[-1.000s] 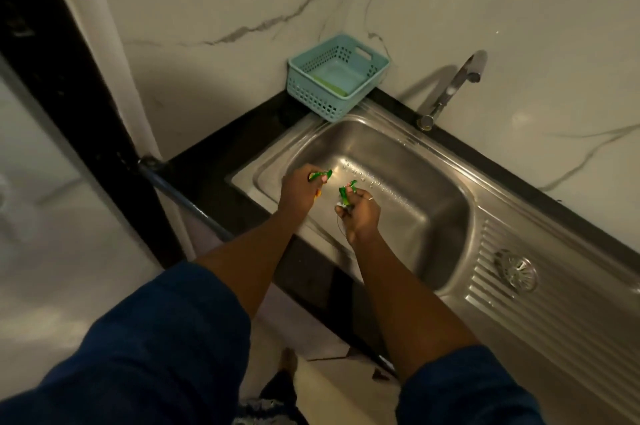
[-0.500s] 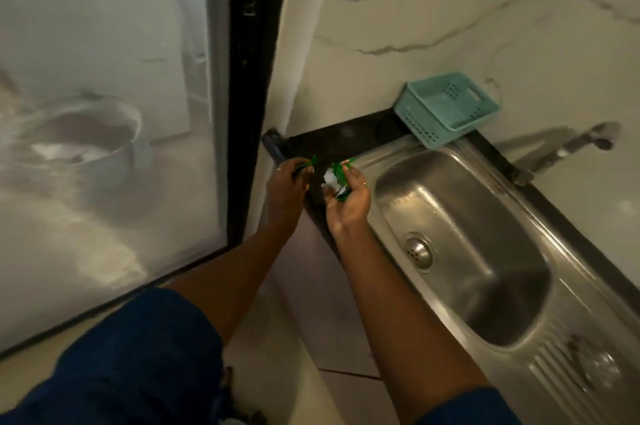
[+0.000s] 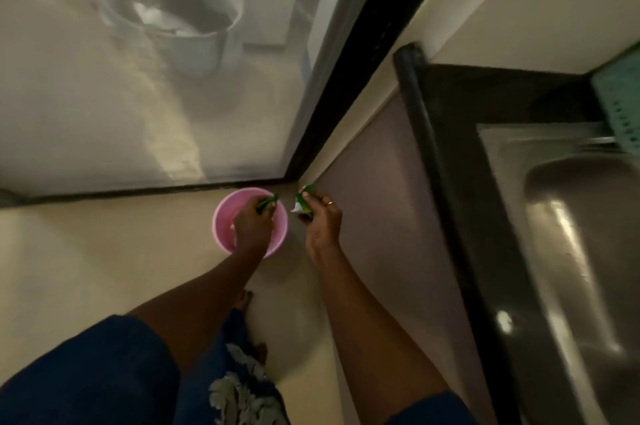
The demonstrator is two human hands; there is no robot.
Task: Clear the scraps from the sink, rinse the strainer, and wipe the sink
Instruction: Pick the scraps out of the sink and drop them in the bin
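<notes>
bucket (image 3: 221, 234): pink, on the cream floor (image 3: 86, 251)
scraps (image 3: 304, 206): green with a white bit, just right of the bucket
second scrap (image 3: 268, 201): green, over the bucket
sleeves (image 3: 86, 376): dark blue
sink (image 3: 571, 251): silvery steel, far right of the bucket
bench (image 3: 485, 95): black
basket (image 3: 620, 105): teal, dotted with holes

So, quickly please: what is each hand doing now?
Left hand: closed on a green scrap, over the pink bin.
Right hand: closed on green and white scraps, beside the bin.
</notes>
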